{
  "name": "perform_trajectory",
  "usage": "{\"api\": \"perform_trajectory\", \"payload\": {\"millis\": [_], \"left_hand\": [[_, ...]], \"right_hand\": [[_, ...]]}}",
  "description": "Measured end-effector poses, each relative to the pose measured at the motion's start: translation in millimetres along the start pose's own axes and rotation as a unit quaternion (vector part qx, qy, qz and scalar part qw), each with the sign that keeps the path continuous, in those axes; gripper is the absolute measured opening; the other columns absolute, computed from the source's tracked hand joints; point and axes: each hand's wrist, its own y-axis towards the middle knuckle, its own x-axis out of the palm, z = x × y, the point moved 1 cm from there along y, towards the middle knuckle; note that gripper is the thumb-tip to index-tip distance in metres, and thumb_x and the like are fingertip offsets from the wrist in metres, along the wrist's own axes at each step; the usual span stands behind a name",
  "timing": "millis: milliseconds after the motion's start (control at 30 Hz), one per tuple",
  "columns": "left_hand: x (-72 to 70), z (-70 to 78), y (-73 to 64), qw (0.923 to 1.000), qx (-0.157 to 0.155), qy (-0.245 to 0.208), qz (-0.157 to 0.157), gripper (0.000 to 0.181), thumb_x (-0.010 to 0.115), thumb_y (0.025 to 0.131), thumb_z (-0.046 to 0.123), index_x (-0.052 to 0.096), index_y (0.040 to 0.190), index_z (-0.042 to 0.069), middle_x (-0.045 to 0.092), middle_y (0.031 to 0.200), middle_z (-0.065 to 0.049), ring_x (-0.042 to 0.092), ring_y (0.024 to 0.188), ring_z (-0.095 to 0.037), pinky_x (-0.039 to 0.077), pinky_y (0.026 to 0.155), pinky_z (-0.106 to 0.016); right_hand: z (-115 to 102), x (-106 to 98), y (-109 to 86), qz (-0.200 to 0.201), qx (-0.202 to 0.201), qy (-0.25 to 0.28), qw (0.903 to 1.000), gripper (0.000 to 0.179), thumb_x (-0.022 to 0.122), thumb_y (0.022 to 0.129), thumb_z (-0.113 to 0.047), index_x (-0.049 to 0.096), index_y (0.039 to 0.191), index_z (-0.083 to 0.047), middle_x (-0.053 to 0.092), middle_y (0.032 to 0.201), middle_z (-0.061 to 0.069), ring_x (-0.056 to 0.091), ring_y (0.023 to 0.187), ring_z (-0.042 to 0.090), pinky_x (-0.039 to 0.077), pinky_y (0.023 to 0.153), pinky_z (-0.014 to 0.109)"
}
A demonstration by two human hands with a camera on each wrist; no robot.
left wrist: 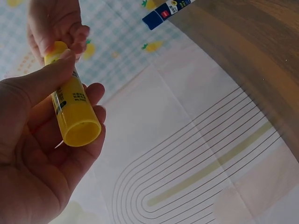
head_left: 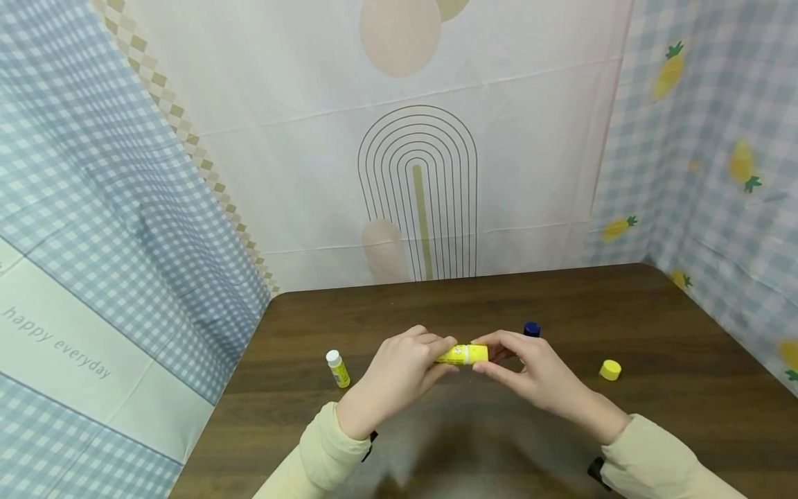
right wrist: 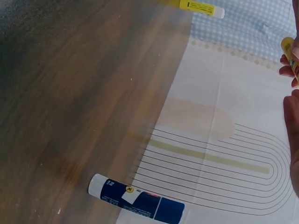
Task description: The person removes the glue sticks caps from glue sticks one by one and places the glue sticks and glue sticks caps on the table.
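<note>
My left hand (head_left: 408,360) grips a yellow glue stick (head_left: 463,354), which lies roughly level across the space between both hands. In the left wrist view the thumb runs along the glue stick (left wrist: 74,98), and its round near end faces the camera. Around the opposite end, the thumb and forefinger of my right hand (head_left: 539,367) pinch it from below and above. Only a strip of the right hand (right wrist: 292,135) shows at the edge of the right wrist view, so its hold is partly hidden there.
A second yellow glue stick (head_left: 338,369) with a white end is on the brown table (head_left: 349,312) at left. A blue glue stick (right wrist: 135,198) is partly hidden behind the right hand in the head view. A yellow cap (head_left: 610,369) sits at right. Cloth curtains surround the table.
</note>
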Motion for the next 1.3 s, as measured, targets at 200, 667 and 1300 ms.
{"api": "perform_trajectory", "payload": {"millis": [200, 667, 1300], "left_hand": [[0.8, -0.7, -0.8, 0.9999, 0.000, 0.010, 0.011, 0.031, 0.085, 0.082, 0.028, 0.076, 0.109, 0.014, 0.075, 0.096, 0.007, 0.059, 0.080, -0.012, 0.052, 0.065, -0.023], [2.8, -1.8, -2.3, 1.0000, -0.006, -0.008, -0.001, 0.032, 0.083, 0.084, 0.029, 0.076, 0.111, 0.014, 0.075, 0.100, 0.007, 0.059, 0.081, -0.011, 0.052, 0.066, -0.022], [2.1, 2.9, 3.1, 0.9999, 0.002, 0.004, -0.012, 0.031, 0.084, 0.083, 0.030, 0.075, 0.109, 0.016, 0.075, 0.097, 0.008, 0.060, 0.081, -0.011, 0.052, 0.064, -0.022]], "right_hand": [[-1.1, 0.4, 4.5, -0.020, 0.083, 0.011, 0.9962, 0.016, 0.071, 0.096, -0.019, 0.069, 0.112, -0.020, 0.070, 0.096, -0.013, 0.066, 0.083, 0.005, 0.057, 0.072, 0.029], [0.4, 4.9, 4.6, -0.001, -0.036, 0.023, 0.9991, 0.034, 0.079, 0.086, -0.004, 0.062, 0.111, -0.019, 0.065, 0.106, -0.006, 0.063, 0.089, 0.009, 0.055, 0.077, 0.024], [2.9, -2.3, -0.9, -0.013, -0.021, 0.012, 0.9996, 0.034, 0.078, 0.087, -0.007, 0.062, 0.115, -0.020, 0.067, 0.104, -0.009, 0.062, 0.086, 0.008, 0.055, 0.073, 0.026]]}}
